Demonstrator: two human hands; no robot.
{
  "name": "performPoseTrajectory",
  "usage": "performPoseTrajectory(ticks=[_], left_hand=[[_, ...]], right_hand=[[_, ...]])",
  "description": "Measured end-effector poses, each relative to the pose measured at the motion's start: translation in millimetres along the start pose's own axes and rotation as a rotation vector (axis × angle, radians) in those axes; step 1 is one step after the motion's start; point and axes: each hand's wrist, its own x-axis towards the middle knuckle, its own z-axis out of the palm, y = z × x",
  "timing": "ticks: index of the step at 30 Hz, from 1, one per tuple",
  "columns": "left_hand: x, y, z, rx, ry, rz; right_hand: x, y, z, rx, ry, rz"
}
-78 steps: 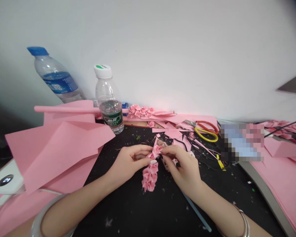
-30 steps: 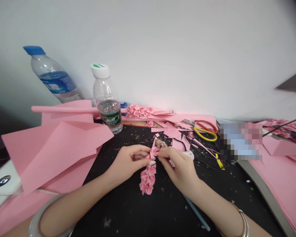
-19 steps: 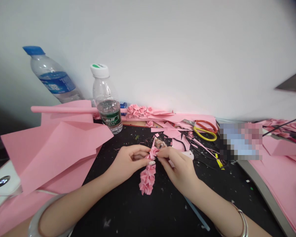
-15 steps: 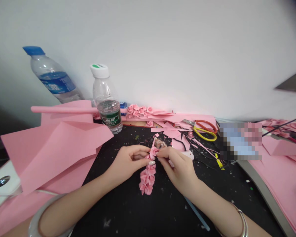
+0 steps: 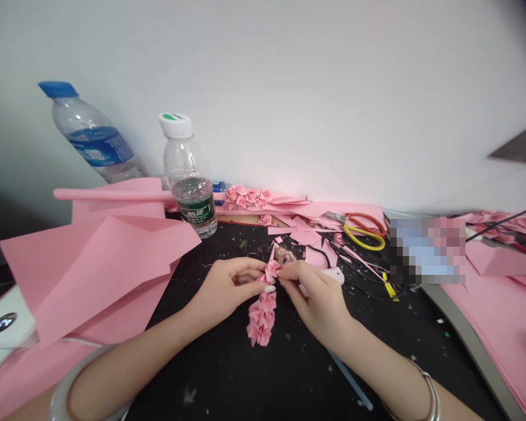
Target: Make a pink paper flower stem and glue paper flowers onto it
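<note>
A string of folded pink paper flowers point(image 5: 262, 318) hangs down over the black table top, its upper end between my two hands. My left hand point(image 5: 234, 286) pinches the upper flower from the left, thumb in front. From the other side my right hand point(image 5: 318, 295) is closed, thumb and forefinger pressed at the right edge of the same paper flower point(image 5: 272, 271). The fingertips partly hide the upper part of the string. Just behind the hands lies a brownish, patterned small object point(image 5: 284, 255) whose kind I cannot make out.
Scissors point(image 5: 363, 231) with red and yellow handles lie among pink scraps behind my right hand. Two water bottles, one green-labelled point(image 5: 195, 202), stand at the back left. Pink paper sheets point(image 5: 92, 263) cover the left side. A blue stick point(image 5: 350, 380) lies under my right forearm.
</note>
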Motion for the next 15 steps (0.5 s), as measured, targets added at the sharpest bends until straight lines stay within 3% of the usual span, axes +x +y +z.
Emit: performPoseTrajectory(ticks=[15], left_hand=[[0.5, -2.3, 1.0, -0.014, 0.005, -0.008]], right_hand=[[-0.3, 5.2, 2.1, -0.03, -0.03, 0.024]])
